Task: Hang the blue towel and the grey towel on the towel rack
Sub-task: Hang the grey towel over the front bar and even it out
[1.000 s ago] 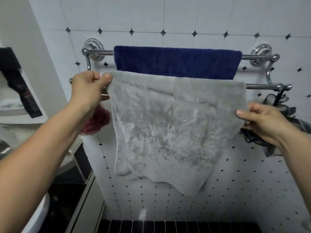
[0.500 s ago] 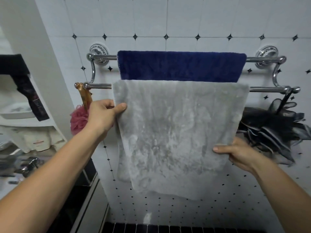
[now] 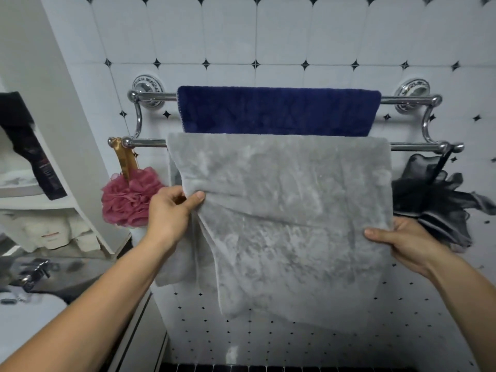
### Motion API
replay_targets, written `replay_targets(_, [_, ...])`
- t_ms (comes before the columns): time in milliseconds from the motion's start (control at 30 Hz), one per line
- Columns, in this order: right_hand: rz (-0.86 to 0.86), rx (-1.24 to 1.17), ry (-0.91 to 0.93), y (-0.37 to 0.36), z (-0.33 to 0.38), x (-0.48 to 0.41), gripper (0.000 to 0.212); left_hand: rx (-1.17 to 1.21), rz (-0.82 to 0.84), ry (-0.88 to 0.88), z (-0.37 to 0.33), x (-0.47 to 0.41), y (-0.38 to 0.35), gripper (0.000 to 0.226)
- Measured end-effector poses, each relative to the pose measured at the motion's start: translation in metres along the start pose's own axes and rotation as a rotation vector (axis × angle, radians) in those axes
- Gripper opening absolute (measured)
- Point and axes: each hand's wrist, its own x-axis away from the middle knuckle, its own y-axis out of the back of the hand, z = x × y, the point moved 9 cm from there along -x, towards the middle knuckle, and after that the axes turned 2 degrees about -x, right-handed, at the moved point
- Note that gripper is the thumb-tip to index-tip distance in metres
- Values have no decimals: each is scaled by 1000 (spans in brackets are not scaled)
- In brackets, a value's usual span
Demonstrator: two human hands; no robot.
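Pretty much done I reckon. Blue towel [image 3: 279,111] is draped over the back bar of the towel rack [image 3: 150,143], grey towel [image 3: 284,210] over the front bar. My left hand [image 3: 171,210] is pinching its left edge, right hand [image 3: 408,241] pinching the right edge. Just straightening and letting go left.

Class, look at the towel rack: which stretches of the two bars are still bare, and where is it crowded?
Bare: short stretches of the upper bar on either side of the blue towel, and short stubs of the lower bar beside the grey towel. Crowded: the lower bar's ends, where the pink pouf and black pouf hang.
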Motion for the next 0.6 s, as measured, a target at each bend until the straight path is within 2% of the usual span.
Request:
replay_targets(100, [-10, 32, -11, -7, -4, 4, 41, 40, -74, -51, -33, -14, 16, 18])
replay_targets(200, [-30, 19, -32, -14, -10, 10, 46, 112, -115, 0, -52, -30, 21, 13])
replay_targets(267, [-67, 82, -54, -19, -14, 18, 53, 147, -148, -44, -66, -33, 25, 14])
replay_targets(333, [-42, 284, -80, -32, -7, 31, 56, 155, -159, -142, -83, -30, 32, 12])
replay_targets(433, [-28, 768, -128, -41, 29, 46, 50, 211, -109, -193, -98, -29, 39, 11])
replay_targets(500, [-217, 1095, 78, -44, 87, 53, 44, 230, -104, -113, -92, -36, 42, 14])
replay_targets(567, [-463, 1163, 456, -64, 159, 71, 32, 195, -111, -10, -78, -45, 44, 21])
replay_targets(600, [-510, 1153, 627, -80, 186, 78, 22, 173, -103, 32, -72, -49, 42, 21])
